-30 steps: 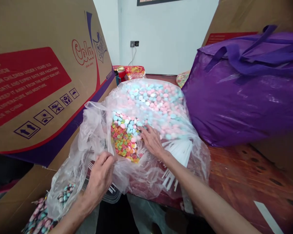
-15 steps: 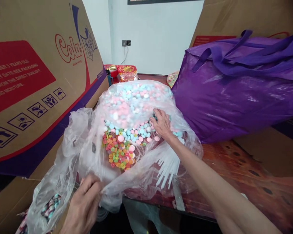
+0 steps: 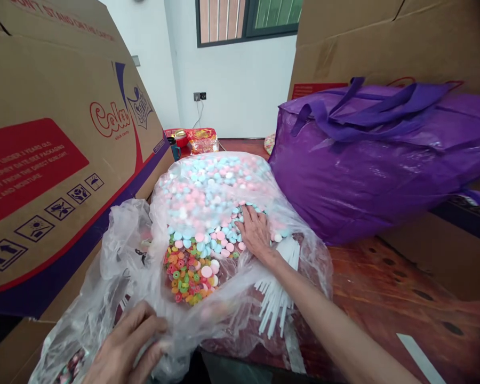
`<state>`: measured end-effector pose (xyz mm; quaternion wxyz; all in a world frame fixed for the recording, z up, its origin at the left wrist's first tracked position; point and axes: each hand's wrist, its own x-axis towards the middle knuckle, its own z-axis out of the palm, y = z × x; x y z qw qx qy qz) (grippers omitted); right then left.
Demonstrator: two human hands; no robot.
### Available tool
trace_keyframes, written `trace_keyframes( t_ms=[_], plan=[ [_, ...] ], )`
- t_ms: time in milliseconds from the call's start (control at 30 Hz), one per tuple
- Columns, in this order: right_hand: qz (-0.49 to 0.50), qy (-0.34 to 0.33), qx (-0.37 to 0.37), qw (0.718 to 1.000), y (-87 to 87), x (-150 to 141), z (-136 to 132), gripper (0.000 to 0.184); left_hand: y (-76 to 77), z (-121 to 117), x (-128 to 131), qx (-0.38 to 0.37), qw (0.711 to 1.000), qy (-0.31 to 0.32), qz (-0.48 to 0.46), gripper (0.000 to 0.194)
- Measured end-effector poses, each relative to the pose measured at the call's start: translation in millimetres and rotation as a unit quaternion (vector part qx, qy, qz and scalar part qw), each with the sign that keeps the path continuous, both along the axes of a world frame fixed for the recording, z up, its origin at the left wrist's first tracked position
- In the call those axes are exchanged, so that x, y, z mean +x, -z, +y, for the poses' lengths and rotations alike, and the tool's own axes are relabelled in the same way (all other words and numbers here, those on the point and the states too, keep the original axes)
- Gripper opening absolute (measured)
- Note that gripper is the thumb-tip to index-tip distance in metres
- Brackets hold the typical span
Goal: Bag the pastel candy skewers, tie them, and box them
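A clear plastic bag [image 3: 232, 325] lies with its mouth toward me, full of pink, blue and white round candies [image 3: 208, 186]. In its mouth is a heap of colourful ring-shaped gummies [image 3: 188, 274]. My right hand [image 3: 256, 232] rests inside the mouth on the round candies, fingers stretched out and a little apart, holding nothing I can see. Below its wrist lies a bundle of white sticks [image 3: 278, 298], partly hidden by the forearm. At the lower left, my left hand [image 3: 130, 341] has the bag's near edge between thumb and fingers.
A large cardboard carton [image 3: 64, 160] stands at the left. To the right, a purple bag [image 3: 368, 170] with handles leans by another carton [image 3: 324, 32]. Red packets [image 3: 203, 141] and a blue mug [image 3: 175, 149] are at the back of the wooden table [image 3: 368, 288]. More plastic [image 3: 92, 298] hangs at left.
The view has tilted up, so the scene sits lower and a window shows. More round candies are uncovered around my right hand's fingers. My left hand's grip looks looser.
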<state>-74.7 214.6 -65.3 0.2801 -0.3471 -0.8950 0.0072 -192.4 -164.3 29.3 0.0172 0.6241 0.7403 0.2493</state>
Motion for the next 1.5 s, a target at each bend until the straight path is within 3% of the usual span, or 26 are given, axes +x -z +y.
trace_keyframes(
  t_ms=[67, 133, 200, 267, 300, 400, 467, 533, 600, 700, 833, 900, 967, 1067, 1133, 1300, 1500],
  plan=[
    [0.002, 0.003, 0.006, 1.000, -5.4, -2.5, -5.4, 0.050, -16.2, 14.0, 1.6, -0.003, 1.000, -0.003, 0.028, 0.045],
    [-0.003, -0.011, 0.004, 1.000, -12.3, -5.0, -12.8, 0.043, -36.8, 32.0, 6.2, -0.024, 0.998, 0.050, 0.012, 0.057],
    [-0.010, -0.024, -0.005, 1.000, -18.9, -7.4, -21.2, 0.039, -54.4, 54.4, 11.1, -0.056, 0.993, 0.095, -0.052, 0.055],
    [-0.020, -0.044, -0.026, 0.998, -24.0, -10.0, -30.3, 0.038, -60.6, 79.4, 14.2, -0.089, 0.976, 0.160, -0.115, 0.052],
    [-0.026, -0.059, -0.041, 0.997, -25.8, -11.2, -35.2, 0.037, -58.0, 91.4, 14.9, -0.092, 0.971, 0.173, -0.139, 0.048],
    [-0.047, -0.110, -0.083, 0.989, -26.6, -12.6, -51.3, 0.034, -33.8, 116.2, 15.0, -0.066, 0.980, 0.095, -0.161, 0.041],
    [-0.049, -0.123, -0.098, 0.986, -23.8, -10.1, -62.6, 0.034, -15.2, 117.2, 14.7, -0.107, 0.981, 0.067, -0.147, 0.035],
    [-0.046, -0.130, -0.113, 0.984, -19.6, -4.9, -73.3, 0.034, -3.6, 105.2, 14.3, -0.157, 0.975, 0.088, -0.133, 0.027],
    [-0.039, -0.135, -0.130, 0.982, -16.6, 1.4, -82.5, 0.033, -0.7, 85.7, 13.5, -0.191, 0.965, 0.133, -0.122, 0.024],
    [-0.028, -0.153, -0.153, 0.976, -19.4, 9.7, -92.4, 0.035, -6.2, 63.5, 10.6, -0.201, 0.962, 0.133, -0.131, 0.024],
    [0.013, -0.175, -0.155, 0.972, -37.4, 25.6, -98.4, 0.038, -6.3, 77.7, 6.7, -0.137, 0.966, 0.104, -0.192, 0.024],
    [0.069, -0.146, -0.144, 0.976, -46.0, 42.1, -98.6, 0.036, 3.2, 98.0, 7.0, -0.065, 0.988, 0.028, -0.139, 0.030],
    [0.090, -0.046, -0.141, 0.985, -50.2, 65.0, -97.0, 0.033, 16.5, 117.4, 9.1, -0.051, 0.997, -0.016, -0.063, 0.026],
    [-0.032, 0.164, -0.179, 0.970, -47.0, 101.2, -92.1, 0.024, 32.2, 134.6, 13.0, -0.103, 0.993, -0.047, 0.023, 0.021],
    [-0.119, 0.231, -0.215, 0.941, -41.3, 117.8, -88.3, 0.030, 35.5, 138.0, 14.3, -0.136, 0.988, -0.052, 0.055, 0.021],
    [-0.135, 0.237, -0.250, 0.929, -32.0, 123.2, -83.0, 0.027, 30.8, 137.4, 11.6, -0.156, 0.985, -0.051, 0.047, 0.021],
    [-0.116, 0.252, -0.274, 0.921, -38.8, 112.5, -87.1, 0.030, 25.8, 150.7, 12.0, -0.061, 0.997, -0.029, 0.030, 0.018]
  ],
)
